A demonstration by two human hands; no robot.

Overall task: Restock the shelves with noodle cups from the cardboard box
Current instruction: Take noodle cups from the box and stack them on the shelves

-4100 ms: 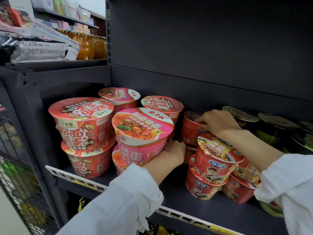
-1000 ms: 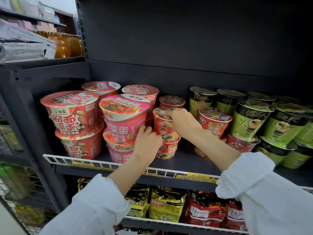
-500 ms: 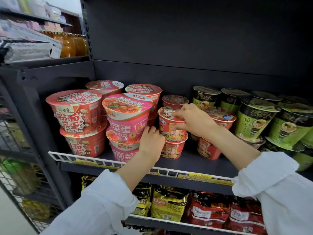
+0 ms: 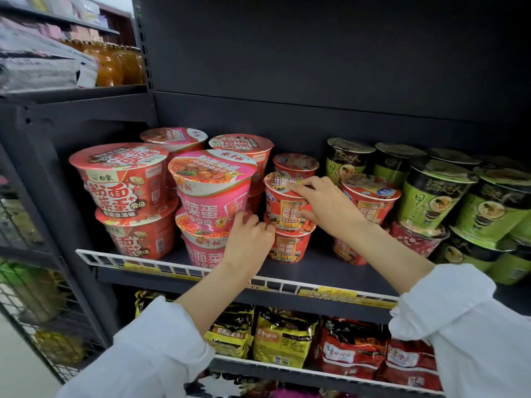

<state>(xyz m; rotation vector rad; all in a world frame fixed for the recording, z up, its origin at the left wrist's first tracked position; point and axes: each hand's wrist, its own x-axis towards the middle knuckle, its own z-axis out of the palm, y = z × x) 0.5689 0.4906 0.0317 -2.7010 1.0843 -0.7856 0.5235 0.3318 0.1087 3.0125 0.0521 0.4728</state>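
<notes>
Right hand: right hand (image 4: 324,208) grasps the upper small red noodle cup with a yellow label (image 4: 283,202); fingers lie across the lid, thumb on the cup's front wall.
Held cup: upright, stacked on a second small red cup of the same print (image 4: 290,245), which stands on the dark metal shelf (image 4: 316,271) near its front edge, about mid-width.
Left hand: left hand (image 4: 248,242) has its fingers curled against the lower right side of the upper large pink noodle bowl (image 4: 214,191); whether it truly grips the bowl cannot be told.
Pink stack: the upper pink bowl sits on a second pink bowl (image 4: 201,248), just left of the small red stack.
Left end of shelf: two large red noodle bowls with white characters (image 4: 123,182), stacked one on the other, at the front left corner; more red-lidded bowls behind them.
Right of held cup: another stack of small red cups (image 4: 370,202), then green and black tall noodle cups (image 4: 431,193) toward the right end.
Shelf front edge: white wire rail (image 4: 161,265) with yellow price tags (image 4: 339,294).
Lower shelf: yellow and red noodle packets (image 4: 284,337).
Sleeves: white, on both forearms.
</notes>
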